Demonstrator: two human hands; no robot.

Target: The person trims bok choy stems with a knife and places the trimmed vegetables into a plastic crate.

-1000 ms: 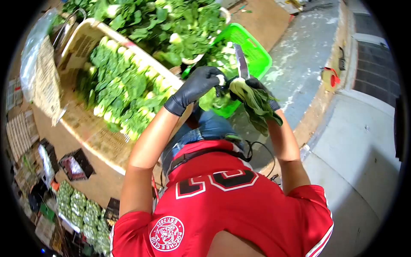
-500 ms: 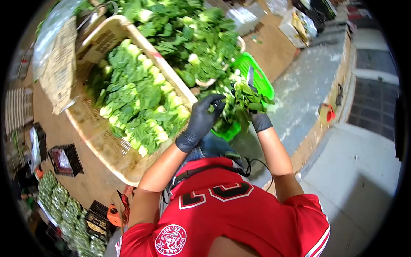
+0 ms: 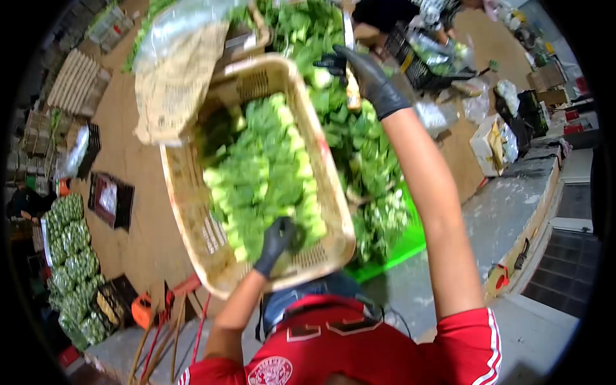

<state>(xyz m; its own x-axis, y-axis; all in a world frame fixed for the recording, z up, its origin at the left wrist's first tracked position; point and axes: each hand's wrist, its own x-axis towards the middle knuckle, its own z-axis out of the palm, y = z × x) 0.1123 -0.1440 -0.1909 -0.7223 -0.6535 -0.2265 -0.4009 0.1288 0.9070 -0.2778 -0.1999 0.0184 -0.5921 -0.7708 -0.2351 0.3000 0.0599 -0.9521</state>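
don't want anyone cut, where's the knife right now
In the head view, the knife is in the right hand, held over the loose leafy greens just right of the beige crate's far end.

On the person's red shirt [image 3: 398, 353], a round white emblem [image 3: 269, 372] carries ring lettering, blurred now; the earlier views read it as "POPCHEE CLUB", with "EST." and a year whose last digit is uncertain. Large dark, white-edged numerals [image 3: 353, 326] cross the shirt, too foreshortened to read surely. The brown sheet [image 3: 173, 86] bears rows of print, none of it legible.
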